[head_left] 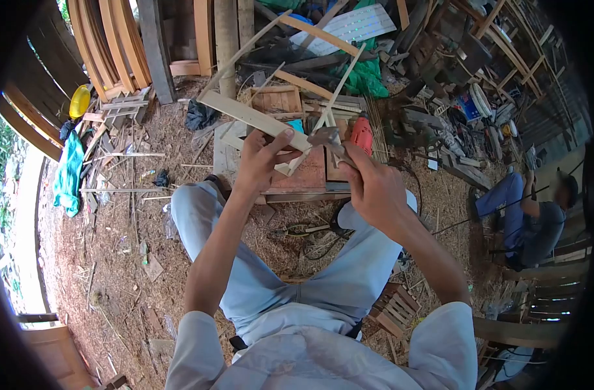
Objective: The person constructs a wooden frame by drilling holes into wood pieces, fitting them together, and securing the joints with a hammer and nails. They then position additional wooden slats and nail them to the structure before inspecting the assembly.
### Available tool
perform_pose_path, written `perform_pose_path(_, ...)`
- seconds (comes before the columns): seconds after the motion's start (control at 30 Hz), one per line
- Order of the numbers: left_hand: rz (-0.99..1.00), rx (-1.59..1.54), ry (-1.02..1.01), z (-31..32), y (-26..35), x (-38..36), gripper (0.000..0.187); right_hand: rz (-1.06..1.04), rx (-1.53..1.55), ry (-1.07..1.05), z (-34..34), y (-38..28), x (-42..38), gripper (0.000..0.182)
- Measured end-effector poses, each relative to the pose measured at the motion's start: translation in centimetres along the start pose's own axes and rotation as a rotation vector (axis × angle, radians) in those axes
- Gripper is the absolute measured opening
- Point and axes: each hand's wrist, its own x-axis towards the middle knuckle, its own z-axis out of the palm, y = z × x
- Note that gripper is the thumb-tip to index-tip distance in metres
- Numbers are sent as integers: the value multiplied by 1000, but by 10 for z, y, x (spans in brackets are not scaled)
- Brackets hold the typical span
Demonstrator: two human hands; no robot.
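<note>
My left hand (263, 156) grips a long pale wooden slat (245, 114) near its right end, thumb on top. The slat slants up to the left. My right hand (373, 185) is closed round the handle of a hammer, its metal head (324, 138) beside the slat's right end. Beneath both hands is a low wooden work surface (303, 188) with other pale strips. A red power tool (362, 135) lies just beyond my right hand.
Scrap wood and a green sheet (365, 77) lie ahead. Pliers (300, 229) rest on the shavings between my legs. Slatted wood (394, 309) lies at my right. Another person (540, 221) sits at the far right.
</note>
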Motion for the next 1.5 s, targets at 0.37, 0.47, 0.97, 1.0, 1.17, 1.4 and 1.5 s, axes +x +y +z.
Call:
perform_pose_path(0.37, -11, 11, -10, -3, -5, 1, 30, 4, 48, 40, 5, -1, -2, 28)
perform_pose_path(0.47, -3, 14, 13, 0, -2, -1, 29, 27, 20, 8, 7, 1, -2, 28)
perform_pose_path(0.97, -20, 69, -24, -2, 3, 1, 26, 46, 36, 19, 9, -3, -3, 35)
perform_pose_path(1.0, -21, 72, -28, -2, 3, 2, 26, 50, 37, 23, 10, -2, -3, 35)
perform_pose_path(1.17, -18, 61, 11, -3, 3, 2, 22, 79, -42, -64, 6, -5, 2, 35)
perform_pose_path(1.4, -44, 77, 10, -7, 4, 3, 26, 119, -42, -77, 17, -5, -1, 30)
perform_pose_path(1.5, -51, 109, 3, -6, 4, 3, 28, 36, 39, 115, 16, -6, -3, 29)
